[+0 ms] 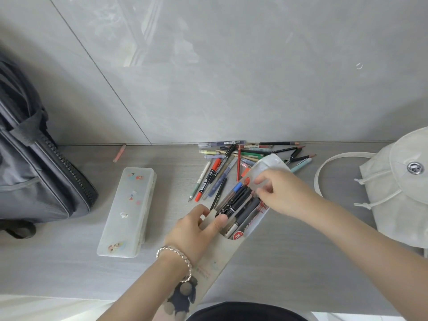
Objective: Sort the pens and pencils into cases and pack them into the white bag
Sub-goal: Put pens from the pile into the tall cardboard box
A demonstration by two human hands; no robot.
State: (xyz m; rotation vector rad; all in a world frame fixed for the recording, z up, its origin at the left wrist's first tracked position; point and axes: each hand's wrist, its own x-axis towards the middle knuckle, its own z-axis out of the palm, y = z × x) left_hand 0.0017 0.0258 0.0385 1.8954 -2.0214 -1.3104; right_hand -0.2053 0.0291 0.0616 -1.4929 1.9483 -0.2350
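Soft case: my beige fabric pencil case (222, 258) lies slanted on the grey table (69, 262), mouth open toward the wall, pens (240, 207) packed inside.
Left hand: my left hand (196, 230) pinches the case's left edge, thumb pressed inside the opening against the pens, fingers curled over the outside; wrist bent inward, a silver bracelet (174, 253) on it.
Right hand: my right hand (280, 191) reaches across from the right, forearm angled over the table, fingertips closed on the case's white flap (268, 167), holding it lifted.
Loose pile: pens and pencils (234, 163) lie scattered just beyond the case, against the wall.
Hard case: a frosted plastic box (127, 212) with stickers lies closed to the left, apart from the case.
White bag: the white bag (398, 200) sits at the right edge, strap looped on the table.
Dark bag: a grey backpack (34, 177) lies at far left.
Stray pen: a pink pen (119, 153) lies alone by the wall.
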